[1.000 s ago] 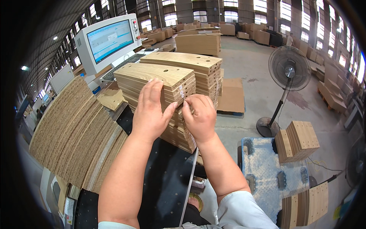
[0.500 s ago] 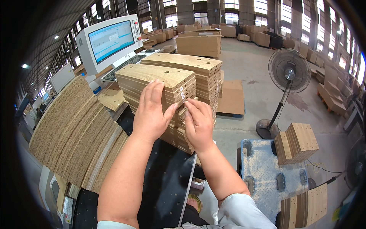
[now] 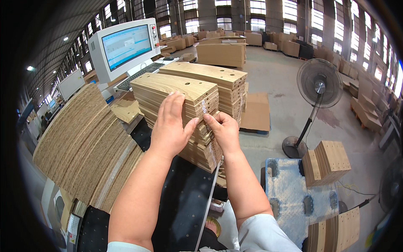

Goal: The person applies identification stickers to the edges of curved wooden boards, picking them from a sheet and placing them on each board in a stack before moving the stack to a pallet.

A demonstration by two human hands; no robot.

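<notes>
A stack of wood-grain boards (image 3: 163, 98) with drilled holes stands before me. Several small white round stickers (image 3: 203, 106) run in a column down its end face. Fingers stretched, my left hand (image 3: 170, 126) lies along the near side of the stack, its fingertips at the top edge and its thumb towards the corner. My right hand (image 3: 226, 131) is at the end face just below the stickers. Its thumb presses against the board ends, with the other fingers curled in; whatever they may hold is hidden.
Behind is a second board stack (image 3: 210, 71), beside a monitor (image 3: 126, 44) and keyboard (image 3: 140, 75). Chipboard-edged panels (image 3: 84, 147) stand at left on the black worktop (image 3: 180, 193). To the right are a pedestal fan (image 3: 320, 86) and a blue pallet (image 3: 289, 189) bearing more boards (image 3: 327, 164).
My right thumb has straightened and now presses on the board ends below the stickers, where before thumb and forefinger were pinched together. My left hand stays on the stack. The view has shifted slightly.
</notes>
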